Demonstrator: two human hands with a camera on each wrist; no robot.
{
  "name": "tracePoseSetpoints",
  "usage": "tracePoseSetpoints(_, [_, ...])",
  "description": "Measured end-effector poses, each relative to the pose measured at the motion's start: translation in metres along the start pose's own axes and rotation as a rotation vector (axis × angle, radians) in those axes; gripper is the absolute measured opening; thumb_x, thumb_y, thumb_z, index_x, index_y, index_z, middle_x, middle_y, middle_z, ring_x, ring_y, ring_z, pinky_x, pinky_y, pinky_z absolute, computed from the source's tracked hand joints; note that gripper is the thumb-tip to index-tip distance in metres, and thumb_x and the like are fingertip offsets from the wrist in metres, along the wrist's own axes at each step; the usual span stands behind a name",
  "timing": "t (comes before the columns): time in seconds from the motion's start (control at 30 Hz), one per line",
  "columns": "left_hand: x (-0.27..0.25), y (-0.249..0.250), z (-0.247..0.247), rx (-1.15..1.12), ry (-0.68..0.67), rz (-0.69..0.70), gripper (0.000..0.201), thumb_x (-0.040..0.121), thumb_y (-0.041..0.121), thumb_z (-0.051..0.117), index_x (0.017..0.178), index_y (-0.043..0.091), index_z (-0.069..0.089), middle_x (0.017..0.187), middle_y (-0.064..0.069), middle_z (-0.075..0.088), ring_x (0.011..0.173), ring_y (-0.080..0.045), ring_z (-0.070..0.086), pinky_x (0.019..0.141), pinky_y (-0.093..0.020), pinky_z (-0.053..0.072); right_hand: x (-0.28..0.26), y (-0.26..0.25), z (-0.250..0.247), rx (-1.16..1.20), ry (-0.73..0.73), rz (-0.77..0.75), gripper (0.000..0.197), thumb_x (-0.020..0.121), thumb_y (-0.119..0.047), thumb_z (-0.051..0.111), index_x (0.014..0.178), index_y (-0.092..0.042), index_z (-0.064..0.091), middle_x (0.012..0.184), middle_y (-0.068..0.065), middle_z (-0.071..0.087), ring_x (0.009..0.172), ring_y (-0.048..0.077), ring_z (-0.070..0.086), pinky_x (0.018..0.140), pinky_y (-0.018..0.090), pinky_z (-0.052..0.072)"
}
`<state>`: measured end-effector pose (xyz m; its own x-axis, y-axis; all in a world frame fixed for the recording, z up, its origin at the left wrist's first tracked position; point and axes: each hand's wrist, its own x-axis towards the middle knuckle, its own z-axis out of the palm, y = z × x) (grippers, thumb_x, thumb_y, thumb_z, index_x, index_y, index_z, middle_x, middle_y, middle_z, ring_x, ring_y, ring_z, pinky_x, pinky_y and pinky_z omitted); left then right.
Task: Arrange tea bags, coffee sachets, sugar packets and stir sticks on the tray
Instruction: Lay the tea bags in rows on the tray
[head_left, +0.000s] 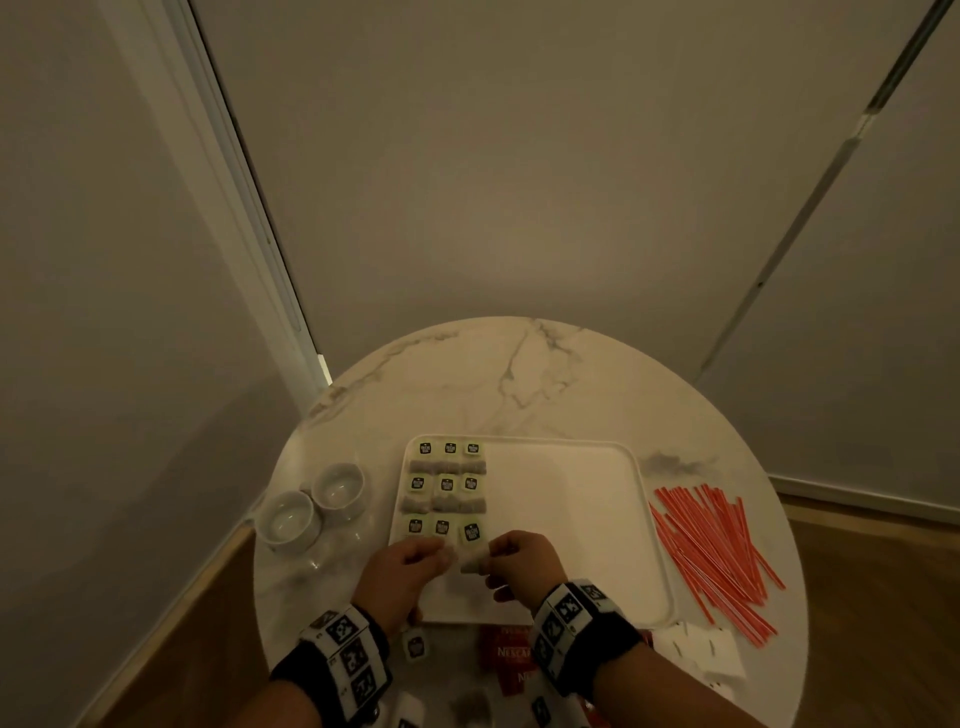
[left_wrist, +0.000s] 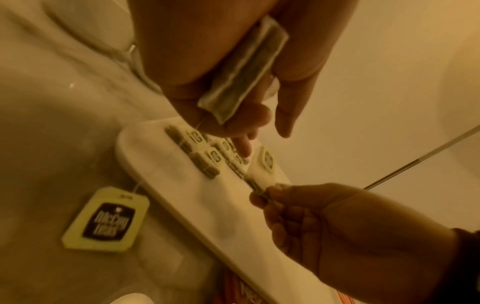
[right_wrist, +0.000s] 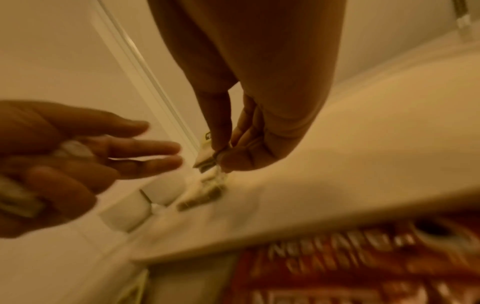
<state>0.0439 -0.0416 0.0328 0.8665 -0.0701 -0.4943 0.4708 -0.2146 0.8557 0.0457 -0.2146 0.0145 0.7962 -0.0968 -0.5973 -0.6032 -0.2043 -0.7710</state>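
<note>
A white tray (head_left: 571, 519) lies on the round marble table (head_left: 519, 374). Several tea bags (head_left: 447, 486) with green tags fill its left part in rows. My right hand (head_left: 493, 558) pinches a tea bag (left_wrist: 259, 185) just above the tray's near left area, its tag (head_left: 471, 532) lying beyond it. My left hand (head_left: 421, 556) hovers beside it over the tray's left edge. Its curled fingers hold another tea bag (left_wrist: 244, 70) against the palm, and that bag's tag (left_wrist: 103, 220) lies on the table by the tray's near edge.
Red stir sticks (head_left: 717, 556) lie in a loose heap right of the tray. Red coffee sachets (head_left: 511, 654) and white sugar packets (head_left: 706, 649) sit at the table's near edge, under my wrists. Two white cups (head_left: 311, 504) stand left of the tray.
</note>
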Motion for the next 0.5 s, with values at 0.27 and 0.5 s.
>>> tracePoseSetpoints(0.27, [-0.002, -0.013, -0.023, -0.034, 0.018, -0.069, 0.008, 0.085, 0.009, 0.064, 0.089, 0.007, 0.071, 0.068, 0.001, 0.066, 0.035, -0.011, 0.035, 0.037, -0.022, 0.032, 0.038, 0.014, 0.01, -0.109, 0.107, 0.096, 0.012, 0.076, -0.013, 0.076, 0.073, -0.015, 0.064, 0.063, 0.002, 0.062, 0.053, 0.013, 0.057, 0.048, 0.022, 0.046])
tracePoseSetpoints(0.5, [-0.011, -0.009, -0.032, -0.02, -0.052, -0.071, 0.014, 0.093, 0.015, 0.056, 0.096, 0.01, 0.069, 0.081, -0.008, 0.069, 0.035, -0.011, 0.033, 0.037, -0.02, 0.03, 0.05, 0.014, 0.015, -0.187, 0.103, 0.133, 0.027, 0.071, -0.028, 0.081, 0.056, -0.017, 0.062, 0.064, 0.004, 0.064, 0.061, 0.02, 0.06, 0.064, 0.03, 0.055])
